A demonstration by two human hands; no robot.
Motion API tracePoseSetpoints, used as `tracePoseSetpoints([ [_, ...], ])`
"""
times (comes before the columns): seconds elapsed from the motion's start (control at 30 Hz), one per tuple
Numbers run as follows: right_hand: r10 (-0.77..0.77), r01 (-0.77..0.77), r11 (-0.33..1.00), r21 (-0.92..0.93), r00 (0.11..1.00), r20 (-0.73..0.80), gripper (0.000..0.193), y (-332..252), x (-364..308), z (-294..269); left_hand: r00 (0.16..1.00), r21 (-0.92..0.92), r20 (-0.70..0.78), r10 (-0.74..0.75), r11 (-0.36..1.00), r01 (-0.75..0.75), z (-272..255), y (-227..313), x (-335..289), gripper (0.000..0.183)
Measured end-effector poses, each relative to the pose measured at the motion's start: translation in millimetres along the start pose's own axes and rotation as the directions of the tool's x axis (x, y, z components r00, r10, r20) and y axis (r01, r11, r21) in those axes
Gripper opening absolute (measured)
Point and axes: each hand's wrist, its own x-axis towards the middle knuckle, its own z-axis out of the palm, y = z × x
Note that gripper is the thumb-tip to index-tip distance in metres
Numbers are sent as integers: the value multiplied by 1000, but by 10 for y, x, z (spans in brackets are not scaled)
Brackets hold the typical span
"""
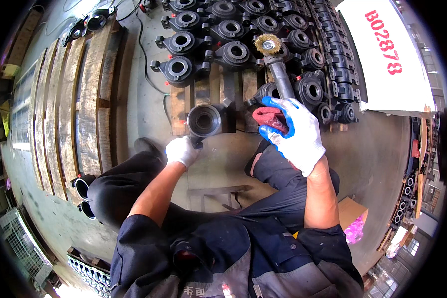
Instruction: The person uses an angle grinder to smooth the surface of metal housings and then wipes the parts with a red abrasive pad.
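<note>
My left hand (182, 152), in a white glove, is closed on the lug at the near side of a dark metal ring casting (204, 120). The round bore of that casting faces up, over the near edge of a wooden pallet. My right hand (298, 130), in a white glove with blue-coated fingers, is closed around a bunched red cloth (270, 119) and the near end of a wire-brush grinder (280, 77). Its grey neck runs away from my fingers to a round brass-coloured wire brush (268, 44), above other castings. My glove hides the tool's body.
Rows of similar black castings (235, 52) cover the pallet (202, 92) ahead. A slatted wooden pallet (74, 107) lies left, with a dark cable (143, 54) between. A white box (390, 59) stands far right. A low metal frame (218, 191) sits between my legs.
</note>
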Motion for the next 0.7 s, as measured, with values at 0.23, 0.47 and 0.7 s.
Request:
tracePoseSetpoints([
  [0.23,-67,67,997,-26,997,-32,55,-13,19,4,997,-52,59,49,998,-46,22,-53,61,38],
  [0.47,-55,58,993,104,998,-28,52,-10,-12,79,992,-47,81,97,995,-94,62,-178,72,33],
  [0.7,-80,76,986,147,997,21,50,-153,134,148,920,-688,391,12,669,283,-652,51,-47,45],
])
